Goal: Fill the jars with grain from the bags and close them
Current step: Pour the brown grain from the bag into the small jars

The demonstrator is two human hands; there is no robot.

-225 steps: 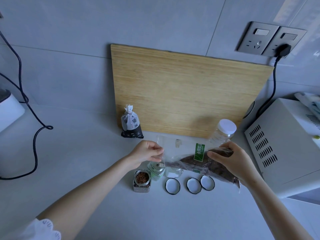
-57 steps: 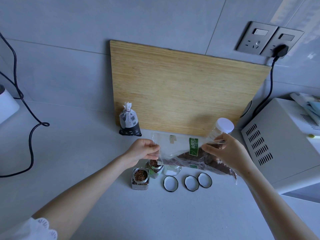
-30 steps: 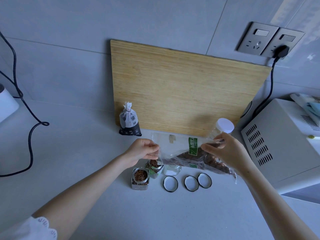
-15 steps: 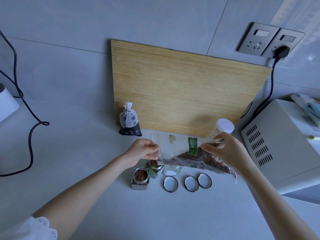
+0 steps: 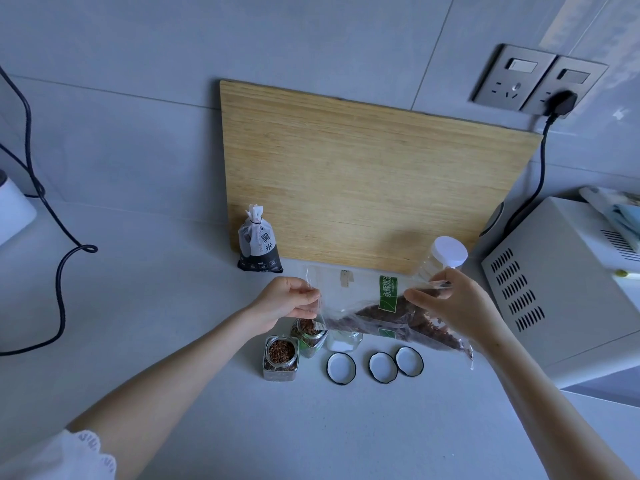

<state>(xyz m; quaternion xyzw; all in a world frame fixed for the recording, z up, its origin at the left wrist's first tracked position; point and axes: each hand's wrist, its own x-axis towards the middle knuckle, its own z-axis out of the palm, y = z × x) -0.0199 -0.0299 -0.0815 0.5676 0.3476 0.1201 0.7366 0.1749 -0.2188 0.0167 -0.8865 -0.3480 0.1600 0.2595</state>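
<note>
**Second of three jars filling; none capped**

Both hands grip the clear grain bag (image 5: 360, 306), held just in front of the bamboo board (image 5: 363, 174). The left hand (image 5: 289, 301) pinches the bag's mouth corner and the right hand (image 5: 453, 306) holds up its body.

- **Second jar** (image 5: 311, 341): under the bag mouth, partly filled.
- **First jar** (image 5: 280, 356): further out from the board, looks full.
- **Third jar** (image 5: 344, 341): looks empty.
- **Three lids** (image 5: 382, 367): lie loose, furthest from the board.
- **Black rice bag** (image 5: 259, 247): stands tied at the board's left corner.

Remaining: finish the pour, fill the third jar, cap all three.
</note>
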